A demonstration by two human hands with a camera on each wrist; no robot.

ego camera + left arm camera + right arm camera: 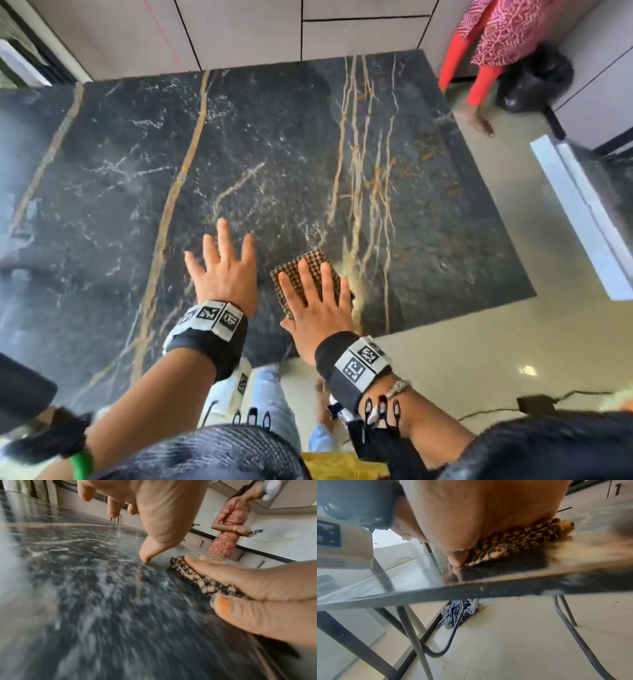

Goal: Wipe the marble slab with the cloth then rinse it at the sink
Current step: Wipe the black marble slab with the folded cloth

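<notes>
- The right hand [317, 310] lies flat on the checked cloth [310, 270], fingers straight and spread, pressing it down on the marble slab [274, 154].
- It is not gripping the cloth. The right wrist view shows the palm sitting right on top of it.
- The left hand [224, 270] is wide open too and holds nothing. In the left wrist view its thumb tip touches the stone, and I cannot tell if the other fingers touch.
- The cloth is folded into a small pad. It sits near the front edge of the slab, towards the right-hand corner.
- The pad's long side points away from the person, the same way the right fingers point.
- The left hand is just beside the cloth, on its left, but not touching it.
- Most of the slab lies ahead of the cloth and off to its left. So I think the wipe has to go forward and leftwards, and the right hand is the one to push it.
- The wiping looks like it is in hand, with lots of stone around the cloth. The rinse is not done yet.
- No sink shows in any view.
- Another person in a pink patterned dress [496, 31] stands past the far right corner, well apart from the hands.
</notes>
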